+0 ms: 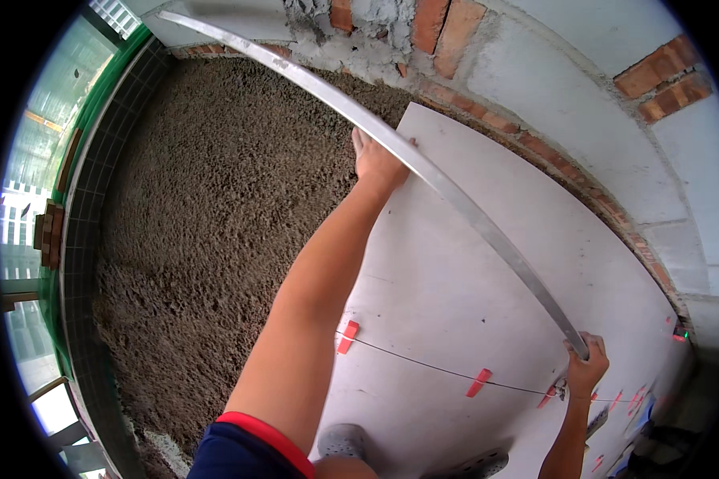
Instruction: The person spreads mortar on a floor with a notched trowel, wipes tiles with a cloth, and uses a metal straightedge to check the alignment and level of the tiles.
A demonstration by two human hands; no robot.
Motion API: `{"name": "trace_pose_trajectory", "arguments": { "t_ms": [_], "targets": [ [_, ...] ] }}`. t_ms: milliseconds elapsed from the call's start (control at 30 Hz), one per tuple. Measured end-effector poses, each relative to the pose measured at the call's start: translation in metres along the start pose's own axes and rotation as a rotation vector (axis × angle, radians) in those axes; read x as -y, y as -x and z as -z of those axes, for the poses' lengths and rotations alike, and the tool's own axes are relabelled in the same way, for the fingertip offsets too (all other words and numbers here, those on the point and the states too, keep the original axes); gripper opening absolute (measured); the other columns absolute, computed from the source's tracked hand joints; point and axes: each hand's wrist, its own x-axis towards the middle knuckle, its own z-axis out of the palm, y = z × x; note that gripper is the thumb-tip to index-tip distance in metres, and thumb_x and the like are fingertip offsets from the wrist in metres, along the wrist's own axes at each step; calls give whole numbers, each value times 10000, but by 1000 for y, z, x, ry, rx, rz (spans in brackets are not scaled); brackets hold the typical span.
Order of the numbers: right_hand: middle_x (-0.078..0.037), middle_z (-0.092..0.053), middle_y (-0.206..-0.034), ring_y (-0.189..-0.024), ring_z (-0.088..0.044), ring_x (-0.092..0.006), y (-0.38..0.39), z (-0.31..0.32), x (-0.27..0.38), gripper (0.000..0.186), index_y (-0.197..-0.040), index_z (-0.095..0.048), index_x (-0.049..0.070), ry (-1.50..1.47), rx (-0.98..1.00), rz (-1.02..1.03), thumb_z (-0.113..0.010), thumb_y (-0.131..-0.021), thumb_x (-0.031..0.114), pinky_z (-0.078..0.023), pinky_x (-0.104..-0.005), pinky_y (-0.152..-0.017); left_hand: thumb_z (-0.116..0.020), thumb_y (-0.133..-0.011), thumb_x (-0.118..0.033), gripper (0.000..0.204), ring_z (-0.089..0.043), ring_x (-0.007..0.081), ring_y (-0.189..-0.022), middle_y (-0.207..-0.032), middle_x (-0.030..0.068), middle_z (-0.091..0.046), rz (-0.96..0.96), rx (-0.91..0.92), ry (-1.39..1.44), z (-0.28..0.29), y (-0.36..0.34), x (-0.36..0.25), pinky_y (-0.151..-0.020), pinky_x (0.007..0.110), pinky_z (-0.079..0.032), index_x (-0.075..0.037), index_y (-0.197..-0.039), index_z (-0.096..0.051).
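Observation:
A long silver metal straightedge (463, 207) runs diagonally from the upper left to my right hand (585, 363), whose fingers are closed round its lower end. Beneath its middle lies my left hand (379, 164), at the edge of a large pale tile (479, 295); the visible fingers are stretched apart over the rough mortar bed (200, 184), others are hidden behind the bar, and I cannot tell whether they touch it. Red leveling wedges (347, 338) stand along a seam in the tiles.
Block-and-brick walls (559, 72) border the upper and right sides. At left are a dark tiled ledge (84, 239), stacked bricks (49, 231) and bright windows. A small device with a green light (681, 333) stands at far right. My grey clog (341, 439) is below.

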Motion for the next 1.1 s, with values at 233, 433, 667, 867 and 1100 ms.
{"name": "trace_pose_trajectory", "arguments": {
  "t_ms": [233, 433, 667, 867, 1100],
  "targets": [
    [-114, -628, -849, -750, -628, -263, 11, 22, -12, 275, -940, -660, -17, 6, -9, -24, -747, -680, 7, -492, -328, -681, -385, -963, -520, 794, -218, 469, -1399, -1474, 348, -256, -256, -348, 73, -8, 3, 10, -1156, 513, -169, 122, -1420, -288],
    [-130, -622, -846, -740, -623, -265, 21, 28, -30, 265, -946, -653, -30, -8, 14, -39, -685, -684, -43, -492, -332, -688, -371, -937, -603, 898, -193, 446, -1416, -1482, 336, -252, -464, -96, 89, -10, 127, 38, -1170, 495, -130, 144, -1418, -241],
    [-117, -610, -832, -750, -615, -253, 12, 18, -26, 266, -937, -648, -30, -66, -10, -2, -704, -677, -32, -487, -326, -695, -364, -924, -631, 909, -175, 381, -1442, -1509, 278, -262, -408, -152, -23, -18, 12, 27, -1182, 450, -106, 122, -1426, -274],
    [-109, -615, -840, -745, -611, -255, 9, 8, -37, 268, -928, -647, -17, -24, 46, -51, -748, -689, 48, -484, -330, -687, -390, -946, -536, 777, -209, 373, -1425, -1515, 244, -275, -246, -247, -16, -13, 50, 34, -1171, 467, -129, 64, -1435, -318],
    [-123, -615, -842, -762, -625, -293, -4, 10, -55, 253, -921, -650, -7, -6, 72, -7, -741, -716, 109, -492, -352, -703, -730, -741, -112, 650, -330, 404, -1318, -1400, 159, -389, -381, -721, 291, 70, 120, 13, -1093, 574, -214, -47, -1333, -471]
  ]
}}
